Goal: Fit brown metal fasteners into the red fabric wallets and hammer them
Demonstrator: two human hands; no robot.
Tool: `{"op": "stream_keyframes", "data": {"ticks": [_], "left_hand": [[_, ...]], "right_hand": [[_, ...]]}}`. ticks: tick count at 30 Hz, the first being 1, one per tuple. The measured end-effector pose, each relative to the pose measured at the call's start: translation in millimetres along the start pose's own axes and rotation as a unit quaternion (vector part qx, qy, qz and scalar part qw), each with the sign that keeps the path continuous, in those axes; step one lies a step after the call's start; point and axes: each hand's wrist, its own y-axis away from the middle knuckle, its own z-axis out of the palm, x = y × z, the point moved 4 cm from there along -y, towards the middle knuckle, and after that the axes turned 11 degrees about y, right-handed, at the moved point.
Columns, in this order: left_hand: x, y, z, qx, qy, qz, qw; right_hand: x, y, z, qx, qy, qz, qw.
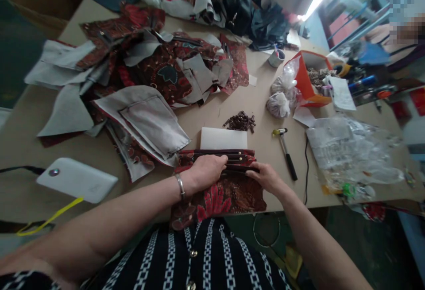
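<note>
A brown and red floral leather panel (239,195) with dark zipper strips (232,159) across its upper part lies at the table's front edge, its lower end hanging toward my lap. My left hand (209,170), with a metal bracelet at its wrist, is closed on the strips near their middle. At the right end, my right hand (266,177) pinches the panel's dark edge between thumb and fingers. Two small metal studs show on the strips. Just beyond lies a white block (224,138), with a pile of small dark brown pieces (241,121) behind it.
A hammer (284,150) lies to the right. Patterned pieces (166,68) with pale backing are heaped at the left, near a white device (78,179). An orange box (303,79), small bags (278,104), a cup (276,57) and clear plastic bags (348,148) occupy the right side.
</note>
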Motion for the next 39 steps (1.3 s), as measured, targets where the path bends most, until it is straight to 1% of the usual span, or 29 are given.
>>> {"op": "stream_keyframes", "data": {"ticks": [2,4,7,10,15,18,21,24,26,27,29,30,31,32,34,35,36,37,38,39], "left_hand": [[-9,-13,10.8,0.002,-0.011,-0.024,1.000],[-17,-21,18.5,0.003,-0.022,-0.040,0.999],[-23,-28,24.8,0.003,-0.035,-0.050,0.998],[-21,-31,25.5,0.004,-0.041,-0.051,0.998],[-16,-29,22.5,0.007,-0.047,-0.046,0.998],[-17,-29,24.9,0.009,-0.046,-0.039,0.998],[-20,-31,28.7,0.013,-0.046,-0.029,0.998],[-17,-29,26.9,0.029,-0.050,-0.017,0.998],[-10,-21,23.3,0.050,-0.058,-0.006,0.997],[-6,-16,22.3,0.065,-0.067,0.007,0.996],[3,-4,25.5,0.101,-0.094,0.060,0.989],[7,3,30.5,0.121,-0.117,0.116,0.979],[10,9,38.1,0.129,-0.134,0.164,0.969],[9,13,46.5,0.135,-0.151,0.184,0.962],[4,18,62.3,0.150,-0.173,0.195,0.954],[1,19,68.0,0.158,-0.175,0.188,0.954],[-2,20,71.9,0.166,-0.170,0.185,0.954],[-4,20,73.7,0.173,-0.159,0.185,0.954],[-5,20,73.7,0.175,-0.141,0.184,0.957],[-7,20,71.8,0.177,-0.114,0.180,0.961]], "right_hand": [[15,-20,16,0.029,0.002,0.013,0.999],[23,-34,29,0.039,0.008,0.016,0.999],[29,-44,37,0.042,0.025,0.020,0.999],[30,-46,37,0.044,0.050,0.027,0.997],[23,-45,32,0.031,0.094,0.033,0.995],[21,-45,29,0.013,0.114,0.026,0.993],[22,-47,28,0.000,0.130,0.033,0.991],[23,-50,30,0.003,0.150,0.047,0.988],[21,-49,32,0.014,0.166,0.055,0.985],[20,-48,33,0.019,0.173,0.057,0.983],[20,-44,33,0.026,0.186,0.054,0.981],[21,-42,33,0.028,0.193,0.052,0.979],[21,-41,31,0.032,0.204,0.051,0.977],[21,-40,28,0.044,0.221,0.049,0.973],[9,-41,19,0.095,0.261,0.026,0.960],[-4,-44,15,0.126,0.274,0.001,0.953],[-25,-47,12,0.153,0.278,-0.035,0.948],[-51,-52,11,0.167,0.273,-0.079,0.944],[-82,-59,14,0.164,0.262,-0.128,0.942],[-117,-66,21,0.149,0.251,-0.180,0.939]]}}
